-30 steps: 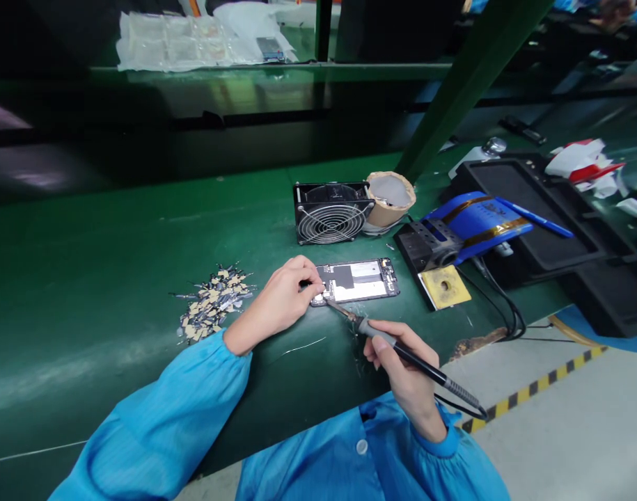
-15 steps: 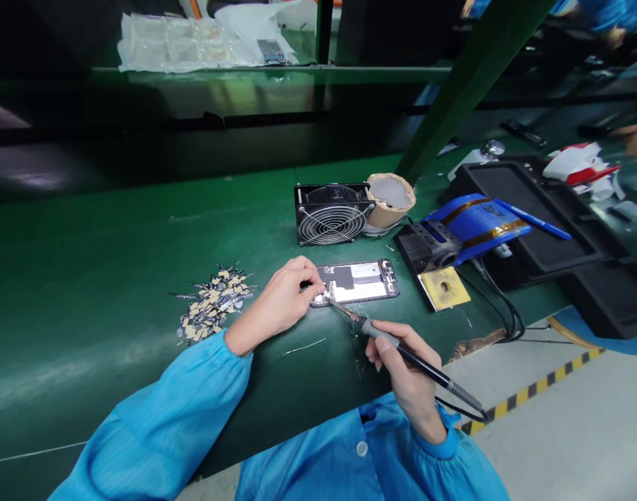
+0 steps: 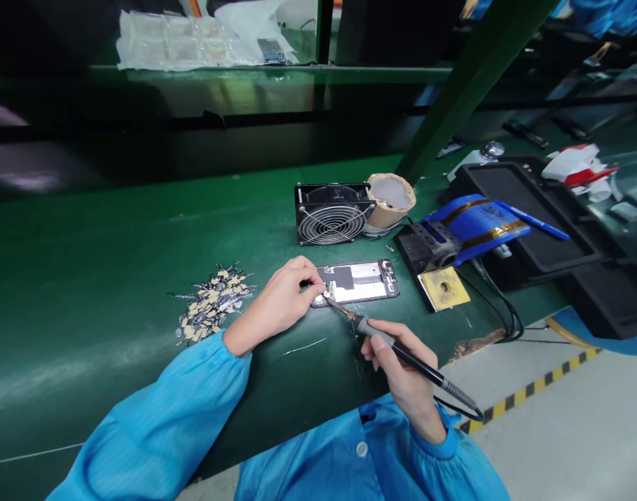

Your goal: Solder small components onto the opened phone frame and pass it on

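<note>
**Soldering at the opened phone: handling notes**

At the far left of the green bench [image 3: 88, 278] lies a loose heap of small metal parts [image 3: 211, 306], well apart from the work. These look light and easily scattered.

The left hand [image 3: 279, 306] rests on the bench with its fingertips closed down on the left end of the opened phone [image 3: 356, 281], pinning it flat. The phone lies near the bench's front edge, just near of the small fan [image 3: 331, 212]. Judged from its exposed boards and thin frame, it is light, stiff and fragile; hold by the frame edges only, as this hand does, not by the bare components.

The right hand [image 3: 402, 369] grips the soldering iron [image 3: 402, 351] pen-fashion by its dark handle, tip touching the phone's near-left corner. The metal tip is probably hot; grip the handle only.

Further right stand the iron holder [image 3: 427, 243] and its yellow sponge [image 3: 444, 287], then a black tray [image 3: 558, 229].
</note>
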The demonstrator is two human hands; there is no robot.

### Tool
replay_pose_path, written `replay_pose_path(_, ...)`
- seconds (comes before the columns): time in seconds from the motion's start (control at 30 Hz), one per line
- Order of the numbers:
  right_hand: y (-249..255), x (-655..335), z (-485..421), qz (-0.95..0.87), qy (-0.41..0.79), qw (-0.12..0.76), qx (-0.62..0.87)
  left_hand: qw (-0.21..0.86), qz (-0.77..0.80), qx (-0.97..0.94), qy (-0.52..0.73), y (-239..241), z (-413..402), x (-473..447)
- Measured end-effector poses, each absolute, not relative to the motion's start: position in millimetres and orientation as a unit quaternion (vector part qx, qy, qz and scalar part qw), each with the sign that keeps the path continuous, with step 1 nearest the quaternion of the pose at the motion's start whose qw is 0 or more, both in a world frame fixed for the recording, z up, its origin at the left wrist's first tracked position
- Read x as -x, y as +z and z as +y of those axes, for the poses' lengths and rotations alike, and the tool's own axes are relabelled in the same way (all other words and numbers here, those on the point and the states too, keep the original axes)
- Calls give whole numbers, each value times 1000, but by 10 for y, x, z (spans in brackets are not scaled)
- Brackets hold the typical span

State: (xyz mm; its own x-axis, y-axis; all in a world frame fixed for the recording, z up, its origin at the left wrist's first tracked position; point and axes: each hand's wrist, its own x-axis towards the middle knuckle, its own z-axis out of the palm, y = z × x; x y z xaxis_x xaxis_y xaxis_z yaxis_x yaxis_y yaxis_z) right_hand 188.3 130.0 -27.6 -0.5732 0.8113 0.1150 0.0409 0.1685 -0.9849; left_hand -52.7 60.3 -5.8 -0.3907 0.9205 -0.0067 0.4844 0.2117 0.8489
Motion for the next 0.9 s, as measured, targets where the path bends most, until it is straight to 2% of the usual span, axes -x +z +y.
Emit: replay_pose_path(0.9,-275,-1923,1275,-689,551,353,312,280,725,-479,409,-69,582,501)
